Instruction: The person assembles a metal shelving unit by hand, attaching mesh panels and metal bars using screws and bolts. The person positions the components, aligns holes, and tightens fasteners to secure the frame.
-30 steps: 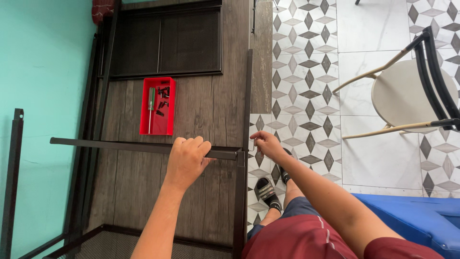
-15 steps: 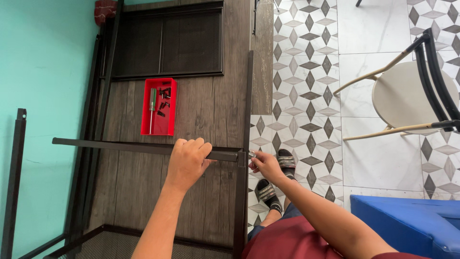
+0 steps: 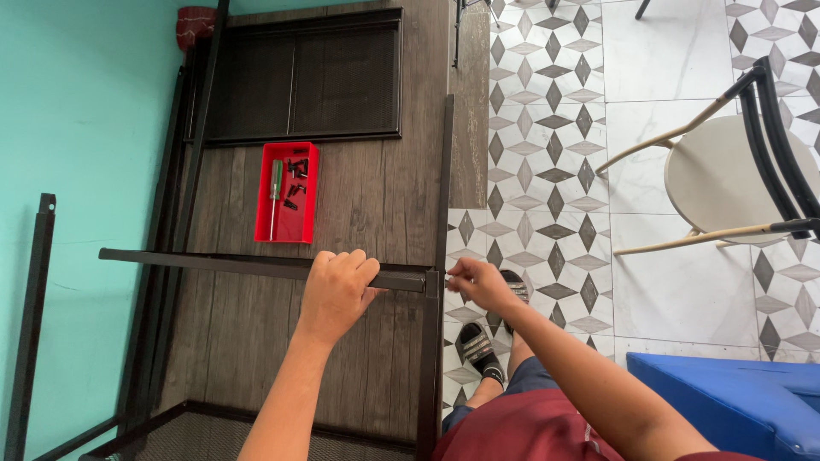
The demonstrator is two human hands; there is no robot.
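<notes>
Crossbar (image 3: pixel 213 264) gripped by left hand (image 3: pixel 335 286) | right hand (image 3: pixel 477 282) pinching at joint | wood board (image 3: pixel 376 188), patterned tile floor (image 3: pixel 547 128)

- Wall (image 3: pixel 77 128): plain teal
- Tray (image 3: pixel 301 226): bright red, holding black screws (image 3: pixel 295 171) and a green-handled screwdriver (image 3: pixel 275 192)
- Crossbar (image 3: pixel 222 264) and frame (image 3: pixel 431 324): dark brown-black metal
- Wooden panel (image 3: pixel 376 205): grey-brown with streaky grain
- Floor tiles (image 3: pixel 547 128): white with grey diamond stars
- Chair (image 3: pixel 735 179): cream seat, black back
- Shorts (image 3: pixel 530 427): maroon
- Box (image 3: pixel 726 401): blue
</notes>
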